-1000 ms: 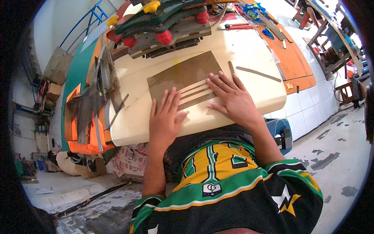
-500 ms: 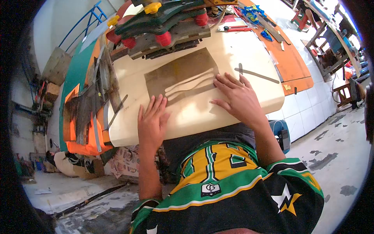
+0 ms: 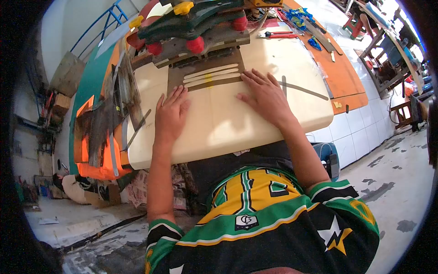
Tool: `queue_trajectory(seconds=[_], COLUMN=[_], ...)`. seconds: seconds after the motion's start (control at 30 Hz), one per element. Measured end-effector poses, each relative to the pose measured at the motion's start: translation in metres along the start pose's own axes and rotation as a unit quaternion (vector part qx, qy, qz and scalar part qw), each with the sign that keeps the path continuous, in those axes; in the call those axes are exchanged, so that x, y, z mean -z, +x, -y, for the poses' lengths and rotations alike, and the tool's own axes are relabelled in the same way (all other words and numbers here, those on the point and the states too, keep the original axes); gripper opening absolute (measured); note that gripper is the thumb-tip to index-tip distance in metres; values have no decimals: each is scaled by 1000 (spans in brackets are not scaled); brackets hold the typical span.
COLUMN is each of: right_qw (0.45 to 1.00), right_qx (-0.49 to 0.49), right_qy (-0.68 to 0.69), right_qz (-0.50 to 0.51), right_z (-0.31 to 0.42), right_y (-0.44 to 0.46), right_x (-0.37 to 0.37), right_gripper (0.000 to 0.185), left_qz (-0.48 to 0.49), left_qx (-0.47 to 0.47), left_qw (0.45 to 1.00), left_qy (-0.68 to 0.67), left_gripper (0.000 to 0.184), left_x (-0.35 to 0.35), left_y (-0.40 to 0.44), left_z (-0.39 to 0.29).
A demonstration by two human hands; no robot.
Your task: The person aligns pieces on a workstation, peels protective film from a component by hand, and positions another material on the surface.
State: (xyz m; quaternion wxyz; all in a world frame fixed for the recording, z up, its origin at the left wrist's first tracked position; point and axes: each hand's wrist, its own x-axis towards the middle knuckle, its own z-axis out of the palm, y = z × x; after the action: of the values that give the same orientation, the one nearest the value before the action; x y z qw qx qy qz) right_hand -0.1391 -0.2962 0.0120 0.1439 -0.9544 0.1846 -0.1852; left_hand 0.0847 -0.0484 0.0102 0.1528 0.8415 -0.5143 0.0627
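Note:
A thin brown sheet (image 3: 207,84) with long slots lies flat on the cream work surface (image 3: 219,132), its far part under the edge of the dark machine head (image 3: 200,34). My left hand (image 3: 171,114) rests with fingertips on the sheet's near left corner, fingers spread a little. At the near right corner my right hand (image 3: 264,93) lies palm down, fingers stretched and thumb apart. Neither hand is wrapped round anything. Right of my right hand lie two thin brown strips (image 3: 305,90), one crossing the other's end.
Red-handled cutters (image 3: 278,34) lie at the back. Orange boards (image 3: 340,77) stand on the right, with blue wrapping (image 3: 299,16) behind. Dark strips (image 3: 102,118) are piled at the left, and a single strip (image 3: 139,123) lies near them. A person (image 3: 75,187) is low at the far left.
The slotted sheet has slid away from me, partly under the machine head. Both hands have moved forward with it. Earlier its slots looked wavy; now they look straighter.

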Motion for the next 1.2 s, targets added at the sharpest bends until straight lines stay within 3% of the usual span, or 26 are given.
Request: queue_trajectory(seconds=[0.23,0.43,1.2], right_qw=[999,997,998], right_qx=[-5,-27,-23], right_qy=[-28,-62,-55], right_qz=[19,35,35], right_z=[1,8,6], right_y=[3,5,4], right_x=[-4,-2,-3], right_gripper=[85,87,88], left_qz=[-31,15,-16], left_qx=[32,70,74], left_qw=[999,997,997], left_qy=[6,16,22], left_gripper=[56,60,67], left_x=[-6,-3,-11], left_y=[2,2,4], left_z=[-7,-11,-7])
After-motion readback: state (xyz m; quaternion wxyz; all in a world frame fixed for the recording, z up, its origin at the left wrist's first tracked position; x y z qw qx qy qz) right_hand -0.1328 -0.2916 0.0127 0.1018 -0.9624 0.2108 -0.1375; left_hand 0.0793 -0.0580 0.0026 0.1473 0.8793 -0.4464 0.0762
